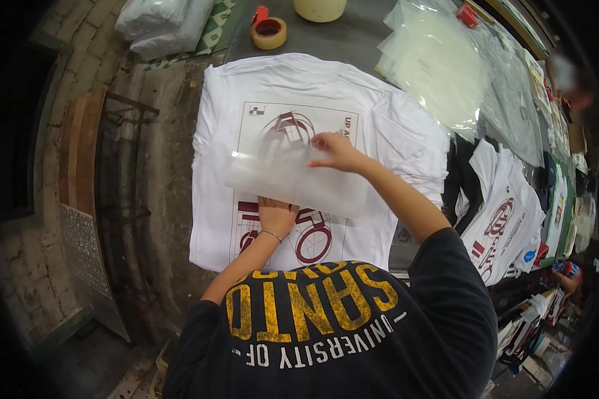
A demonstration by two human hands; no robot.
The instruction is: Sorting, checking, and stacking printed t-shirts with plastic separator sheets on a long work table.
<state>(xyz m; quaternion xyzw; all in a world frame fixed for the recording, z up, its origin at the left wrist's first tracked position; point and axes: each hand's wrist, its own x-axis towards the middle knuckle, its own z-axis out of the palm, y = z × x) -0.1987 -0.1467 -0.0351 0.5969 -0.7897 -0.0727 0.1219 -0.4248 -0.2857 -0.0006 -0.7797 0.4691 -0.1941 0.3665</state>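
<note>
Our left grip (277,216) lies flat on the shirt (366,243); our right grip (339,153) is wide, its tips apart. The film (293,181) lies between the 2. We do best to press the shirt smooth there and guide the film evenly.

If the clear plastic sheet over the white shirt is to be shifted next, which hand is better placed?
Probably the right hand: its thumb and fingers are curled at the clear sheet. The left hand lies flat on the white shirt, by the sheet's lower edge.
</note>
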